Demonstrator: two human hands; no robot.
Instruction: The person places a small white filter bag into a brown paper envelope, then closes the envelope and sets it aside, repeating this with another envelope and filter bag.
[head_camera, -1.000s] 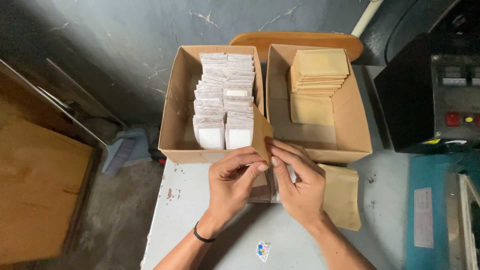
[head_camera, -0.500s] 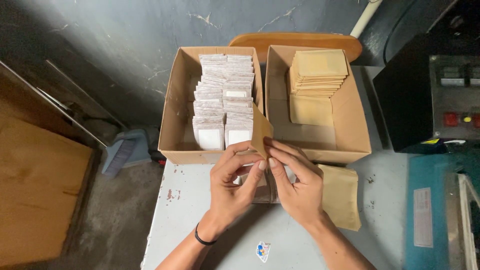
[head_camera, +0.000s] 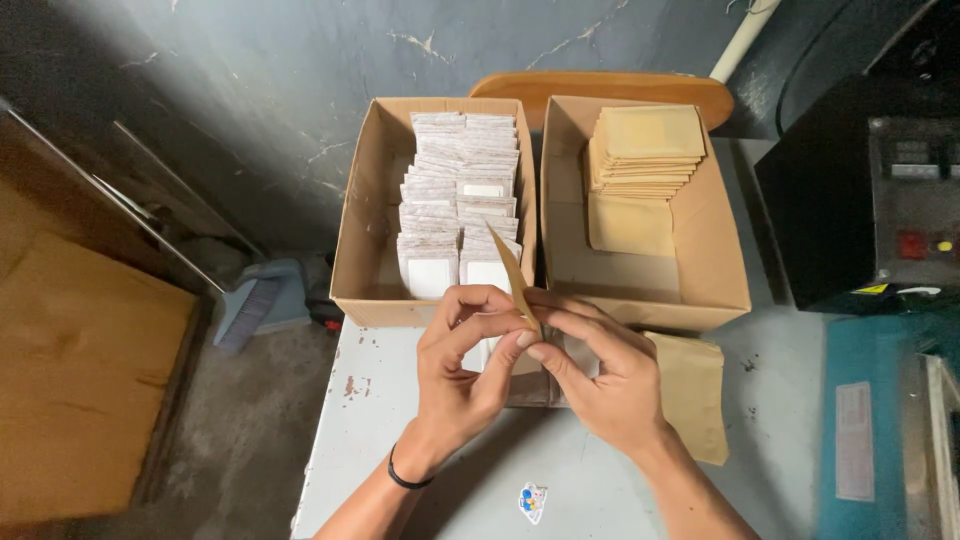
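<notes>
My left hand (head_camera: 462, 358) and my right hand (head_camera: 603, 368) meet above the table's near edge and pinch one small brown paper envelope (head_camera: 512, 272) between their fingertips; the envelope stands nearly edge-on. A white packet (head_camera: 480, 352) shows between my left fingers, partly hidden. Under my hands lie a few more packets (head_camera: 522, 378), mostly covered. A flat pile of brown envelopes (head_camera: 692, 392) lies on the table beside my right hand.
Two open cardboard boxes stand behind my hands: the left box (head_camera: 354, 250) holds rows of white packets (head_camera: 458, 195), the right box (head_camera: 720, 250) holds stacked brown envelopes (head_camera: 642, 150). A black machine (head_camera: 860, 190) is at the right; the grey table (head_camera: 380, 430) drops off at the left.
The envelope has turned from showing its face to nearly edge-on, and my fingertips have closed in on its lower end. The view has shifted slightly.
</notes>
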